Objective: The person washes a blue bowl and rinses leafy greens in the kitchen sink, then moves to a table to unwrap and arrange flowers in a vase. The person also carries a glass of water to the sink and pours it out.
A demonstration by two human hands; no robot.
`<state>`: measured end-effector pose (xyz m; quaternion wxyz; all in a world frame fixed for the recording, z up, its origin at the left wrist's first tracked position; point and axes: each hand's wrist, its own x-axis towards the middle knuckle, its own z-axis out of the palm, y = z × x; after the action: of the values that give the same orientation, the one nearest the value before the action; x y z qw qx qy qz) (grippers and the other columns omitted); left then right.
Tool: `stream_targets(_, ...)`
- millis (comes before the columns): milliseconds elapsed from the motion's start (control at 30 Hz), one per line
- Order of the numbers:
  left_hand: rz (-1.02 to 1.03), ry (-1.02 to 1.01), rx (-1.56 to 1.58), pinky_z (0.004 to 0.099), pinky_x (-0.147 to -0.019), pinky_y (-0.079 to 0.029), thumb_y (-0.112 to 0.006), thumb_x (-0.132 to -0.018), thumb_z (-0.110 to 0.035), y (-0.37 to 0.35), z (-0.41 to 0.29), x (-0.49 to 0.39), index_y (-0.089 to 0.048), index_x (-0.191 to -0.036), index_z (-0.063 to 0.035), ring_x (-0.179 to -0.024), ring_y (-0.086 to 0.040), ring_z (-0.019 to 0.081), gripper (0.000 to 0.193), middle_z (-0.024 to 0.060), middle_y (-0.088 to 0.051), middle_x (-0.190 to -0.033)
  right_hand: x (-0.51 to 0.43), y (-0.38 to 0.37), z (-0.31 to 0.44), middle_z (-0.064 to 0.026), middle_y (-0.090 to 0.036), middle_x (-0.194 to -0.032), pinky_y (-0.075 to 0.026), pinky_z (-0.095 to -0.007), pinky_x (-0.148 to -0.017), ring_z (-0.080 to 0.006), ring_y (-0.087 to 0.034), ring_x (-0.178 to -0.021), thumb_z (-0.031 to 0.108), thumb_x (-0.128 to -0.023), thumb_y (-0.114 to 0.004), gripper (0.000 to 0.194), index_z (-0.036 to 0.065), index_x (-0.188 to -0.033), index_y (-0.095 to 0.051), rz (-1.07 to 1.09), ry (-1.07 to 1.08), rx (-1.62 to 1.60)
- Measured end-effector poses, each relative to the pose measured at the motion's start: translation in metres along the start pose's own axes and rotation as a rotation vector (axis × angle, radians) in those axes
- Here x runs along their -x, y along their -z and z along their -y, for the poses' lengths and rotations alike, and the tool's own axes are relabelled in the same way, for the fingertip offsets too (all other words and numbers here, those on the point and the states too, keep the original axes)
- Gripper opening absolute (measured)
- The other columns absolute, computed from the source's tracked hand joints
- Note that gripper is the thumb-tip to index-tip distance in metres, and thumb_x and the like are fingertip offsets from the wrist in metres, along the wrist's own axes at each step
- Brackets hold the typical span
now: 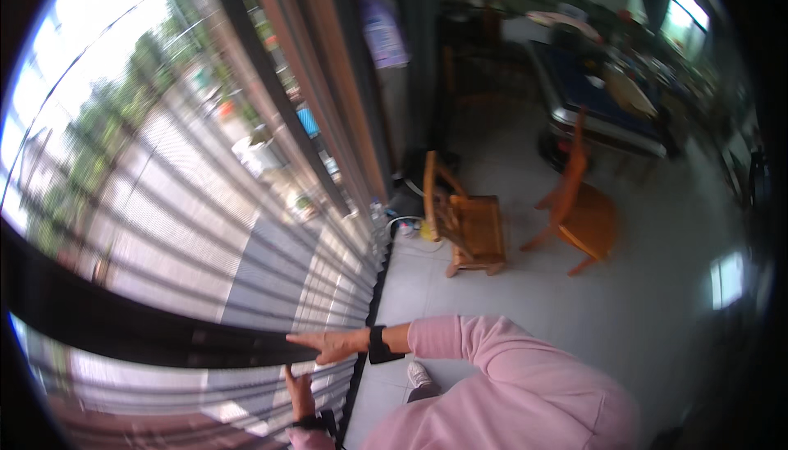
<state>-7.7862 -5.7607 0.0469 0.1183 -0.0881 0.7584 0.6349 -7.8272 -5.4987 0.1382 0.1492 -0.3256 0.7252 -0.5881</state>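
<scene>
A pleated mesh screen point(178, 228) fills the left side, with a long dark bar point(141, 333) running across it and curved by the lens. My right hand point(335, 346) lies across the near end of this bar, index finger stretched along it and thumb at its lower edge. Just below, my left hand point(300, 393) reaches up with a fingertip at the bar's lower edge. Whether its other fingers close around the bar is hidden. Both wrists wear black bands, and the sleeves are pink.
A dark floor track point(363, 339) borders the tiles. Beyond it stand a small wooden chair point(477, 228) and an orange-brown chair point(585, 216). Plastic bottles point(377, 219) and a cable stand by the door frame. Farther back is a dark-topped table point(578, 81) with things on it.
</scene>
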Motion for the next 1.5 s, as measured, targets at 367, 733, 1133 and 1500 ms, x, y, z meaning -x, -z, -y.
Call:
stream_targets(367,-0.217,0.067,-0.031,0.0312,-0.055,-0.042,-0.057,-0.091,-0.022,-0.058,0.057,0.018,-0.056,-0.112,-0.0020,-0.065,-0.050,0.0136,0.029,0.0046,-0.054,-0.080,0.299,0.077,-0.040,-0.0169,-0.044,-0.147,-0.042,-0.0376,-0.106,-0.0280,-0.043,-0.136,0.003,-0.084,-0.066,0.077,0.002,-0.152,-0.030,-0.456,-0.594,-0.414)
stream_targets(733,-0.377,0.089,-0.157,0.0324,-0.089,-0.047,-0.062,-0.082,-0.005,-0.025,-0.016,0.020,-0.039,-0.145,0.0029,-0.105,-0.057,0.0221,0.068,0.0170,-0.055,-0.126,0.128,0.033,0.020,-0.0203,-0.036,-0.154,-0.032,-0.0406,-0.113,-0.0290,-0.034,-0.144,0.015,-0.082,-0.066,0.083,0.002,-0.153,-0.025,-0.046,-0.306,-0.253)
stream_targets(1133,-0.316,-0.123,-0.276,0.0322,-0.074,-0.050,-0.063,-0.076,-0.001,-0.022,-0.050,-0.003,-0.049,-0.137,-0.0001,-0.076,-0.061,0.0218,0.062,0.0171,-0.065,-0.107,-0.060,0.015,0.010,-0.0176,-0.029,-0.157,-0.024,-0.0307,-0.117,-0.0242,-0.030,-0.145,0.012,-0.077,-0.062,0.087,0.002,-0.155,-0.024,0.030,-0.113,-0.206)
stream_targets(1500,0.169,0.098,-0.128,0.0366,-0.086,-0.045,-0.058,-0.086,-0.013,-0.069,-0.011,-0.006,-0.056,-0.128,-0.0033,-0.104,-0.050,0.0186,0.043,0.0066,-0.055,-0.114,0.056,0.037,-0.058,-0.0096,-0.064,-0.104,-0.050,-0.0334,-0.084,-0.0188,-0.061,-0.096,0.010,-0.080,-0.060,0.037,0.001,-0.116,-0.057,-0.304,-0.149,-0.099)
